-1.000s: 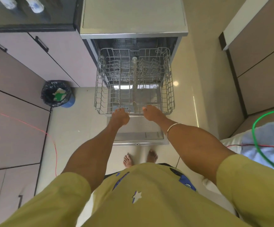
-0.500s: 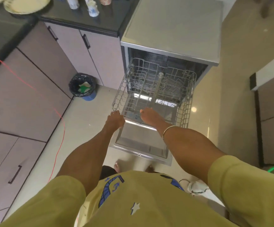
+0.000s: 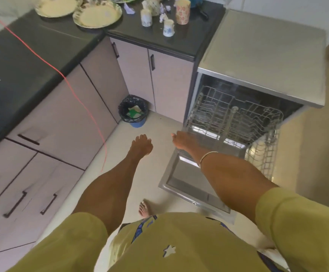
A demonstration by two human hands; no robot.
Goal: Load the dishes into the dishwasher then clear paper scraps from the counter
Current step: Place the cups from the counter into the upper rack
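The dishwasher [image 3: 262, 54] stands open with its door [image 3: 187, 185] folded down. Its wire rack [image 3: 236, 118] is pulled out and holds no dishes that I can make out. My right hand [image 3: 182, 141] hovers at the rack's front left corner with nothing in it. My left hand [image 3: 142, 144] hangs over the floor to the left of the door, fingers loosely curled and holding nothing. On the black counter [image 3: 181, 39] sit two cream plates [image 3: 98, 15], [image 3: 56, 5], several cups [image 3: 168, 27] and crumpled paper scraps [image 3: 129, 9].
A blue bin with a black liner [image 3: 133, 111] stands in the floor corner by the cabinets. A red cable [image 3: 71, 91] runs across the left counter and cabinet fronts. My bare foot [image 3: 145, 208] is on the tiled floor near the door.
Both hands have come off the rack's front rail and moved left. My view has swung left and up, bringing the counter with plates and cups into sight.
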